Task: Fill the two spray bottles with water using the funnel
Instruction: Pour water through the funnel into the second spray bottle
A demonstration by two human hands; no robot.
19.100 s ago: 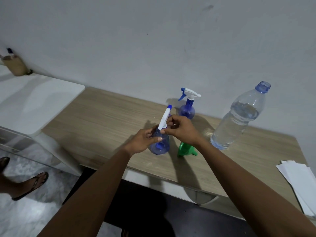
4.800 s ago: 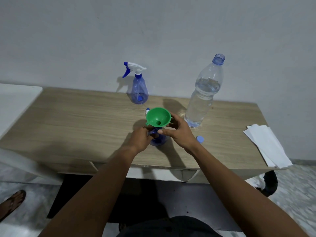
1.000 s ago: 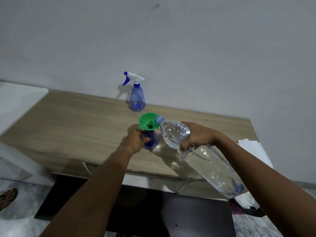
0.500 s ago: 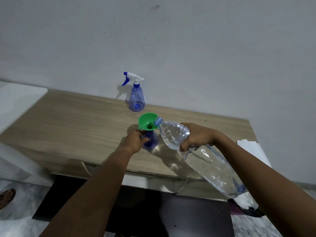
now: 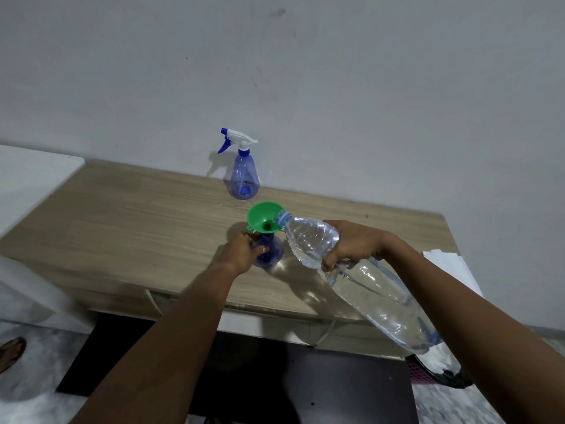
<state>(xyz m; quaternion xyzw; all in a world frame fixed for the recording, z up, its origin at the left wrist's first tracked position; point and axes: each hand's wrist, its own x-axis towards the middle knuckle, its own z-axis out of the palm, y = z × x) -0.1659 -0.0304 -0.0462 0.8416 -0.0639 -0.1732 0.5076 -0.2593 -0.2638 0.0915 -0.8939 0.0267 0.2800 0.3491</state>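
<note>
A green funnel sits in the neck of a blue spray bottle with its spray head off, standing mid-table. My left hand grips that bottle's body. My right hand holds a large clear water bottle tipped over, its open mouth resting on the funnel's right rim. A second blue spray bottle with a white and blue trigger head stands upright at the back by the wall.
The wooden table runs along a grey wall. White paper sheets lie at its right end. A white surface adjoins the left end. Someone's sandalled foot shows on the floor at far left.
The water bottle was picked up from the table and tipped to the funnel. Over the last second both hands stay almost still, the bottle's mouth resting at the funnel's rim.
</note>
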